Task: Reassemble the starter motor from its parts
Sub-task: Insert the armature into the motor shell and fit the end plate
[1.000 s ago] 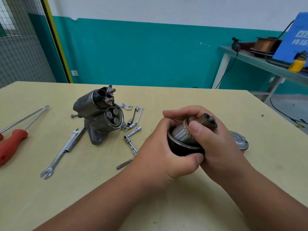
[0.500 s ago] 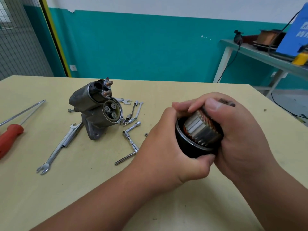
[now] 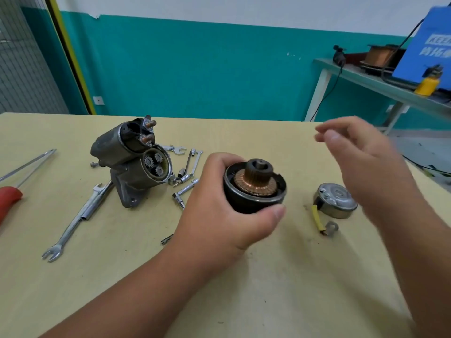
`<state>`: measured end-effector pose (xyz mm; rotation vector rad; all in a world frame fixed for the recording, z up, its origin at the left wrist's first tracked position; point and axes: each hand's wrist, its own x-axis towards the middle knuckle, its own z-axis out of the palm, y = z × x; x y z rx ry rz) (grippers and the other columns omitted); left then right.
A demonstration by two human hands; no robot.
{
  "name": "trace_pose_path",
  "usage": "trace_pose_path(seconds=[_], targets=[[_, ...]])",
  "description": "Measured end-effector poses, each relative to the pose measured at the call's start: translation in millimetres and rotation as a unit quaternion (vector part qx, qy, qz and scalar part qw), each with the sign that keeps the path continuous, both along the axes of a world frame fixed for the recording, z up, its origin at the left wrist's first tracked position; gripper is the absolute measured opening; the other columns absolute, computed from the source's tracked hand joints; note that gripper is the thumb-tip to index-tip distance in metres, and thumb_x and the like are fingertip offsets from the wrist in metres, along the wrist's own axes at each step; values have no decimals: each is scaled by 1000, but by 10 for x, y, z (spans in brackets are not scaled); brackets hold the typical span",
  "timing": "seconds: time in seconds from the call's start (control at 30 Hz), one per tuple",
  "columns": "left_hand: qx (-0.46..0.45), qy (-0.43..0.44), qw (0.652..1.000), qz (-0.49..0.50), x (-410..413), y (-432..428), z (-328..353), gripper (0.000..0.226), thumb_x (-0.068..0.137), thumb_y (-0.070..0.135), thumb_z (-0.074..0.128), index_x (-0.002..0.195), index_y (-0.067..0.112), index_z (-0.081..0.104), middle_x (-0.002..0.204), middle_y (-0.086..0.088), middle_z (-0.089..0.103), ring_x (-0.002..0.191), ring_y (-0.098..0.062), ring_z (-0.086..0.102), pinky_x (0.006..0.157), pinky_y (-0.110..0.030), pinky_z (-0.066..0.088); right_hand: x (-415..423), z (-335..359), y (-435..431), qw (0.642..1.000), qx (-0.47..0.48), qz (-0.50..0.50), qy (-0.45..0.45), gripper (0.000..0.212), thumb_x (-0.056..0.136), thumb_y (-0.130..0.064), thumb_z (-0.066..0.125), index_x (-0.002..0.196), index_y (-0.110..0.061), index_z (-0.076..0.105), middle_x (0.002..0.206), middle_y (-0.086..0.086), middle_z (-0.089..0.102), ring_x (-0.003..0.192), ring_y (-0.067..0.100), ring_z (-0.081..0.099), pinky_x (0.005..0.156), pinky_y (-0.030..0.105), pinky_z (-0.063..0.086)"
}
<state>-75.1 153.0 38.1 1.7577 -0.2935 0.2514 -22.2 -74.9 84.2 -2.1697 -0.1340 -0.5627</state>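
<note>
1. Starter motor housing lies at ten o'clock, gears exposed, unjoined.
2. Left hand grasps the black case at centre, armature seated inside.
3. Right hand hovers relaxed, empty; end cap waits at three o'clock.

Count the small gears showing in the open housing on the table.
3 gears in the open end of the housing: left, upper right, lower right. Others may sit hidden deeper inside.
</note>
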Motion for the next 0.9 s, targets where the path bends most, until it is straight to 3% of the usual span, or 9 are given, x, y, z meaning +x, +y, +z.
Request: trace_pose_path(seconds=[0.07,0.17,0.27,0.37,0.5,0.63,0.73,0.8,0.9], targets=[[-27,31,999,6,52,26,-24,66,53,59,80,113,43,57,106,27,71,95,4,70,75,-8,50,132,6,-223,978,-111,-48,168,32,100,-53,59,131,-47,57,135,-11,63,120,16,59,89,40,52],[-48,55,997,15,112,23,-69,69,51,59,82,114,42,59,107,29,72,96,7,70,74,-6,50,200,-101,-357,892,-262,-29,368,74,90,-63,68,154,-47,36,158,1,46,137,28,49,111,45,44],[-43,68,997,19,127,15,-115,68,51,59,85,113,45,59,109,26,73,99,5,71,76,-6,50,249,-208,-306,868,-327,-20,372,85,86,-65,72,157,-48,30,159,3,43,141,31,44,116,46,40],[-13,61,998,24,109,-7,-129,66,52,61,85,111,50,57,109,28,72,99,6,70,75,-4,47,287,-252,-305,895,-298,-30,331,73,86,-52,78,150,-47,43,153,1,48,133,27,49,108,42,45],[8,61,998,23,84,-17,-147,64,55,59,88,109,52,54,109,28,70,99,7,68,74,-3,46,293,-276,-374,926,-240,-9,291,52,88,-39,80,135,-45,59,132,-7,60,106,12,55,86,29,47],[4,67,998,16,97,-13,-148,62,59,50,90,111,45,57,107,29,71,97,8,69,74,-4,47,324,-251,-404,982,-72,-10,177,30,89,-36,81,115,-46,70,109,-18,63,93,8,63,68,19,49],[-5,75,997,9,102,-5,-160,62,59,48,91,112,43,58,107,29,71,95,7,70,72,-5,48,316,-184,-389,985,131,30,109,22,97,-26,73,112,-43,73,106,-10,74,93,16,74,68,24,59],[-6,81,997,6,96,-1,-160,63,56,53,89,111,45,58,105,28,72,93,7,70,70,-6,49,296,-164,-345,940,311,103,95,20,102,-23,64,116,-33,75,108,-3,78,93,18,75,74,33,63],[-16,87,996,3,95,-4,-160,66,50,60,84,110,45,60,104,27,73,92,6,71,68,-7,50,255,-164,-250,803,546,196,136,26,103,-32,59,121,-17,70,126,16,72,103,32,72,83,46,61]])
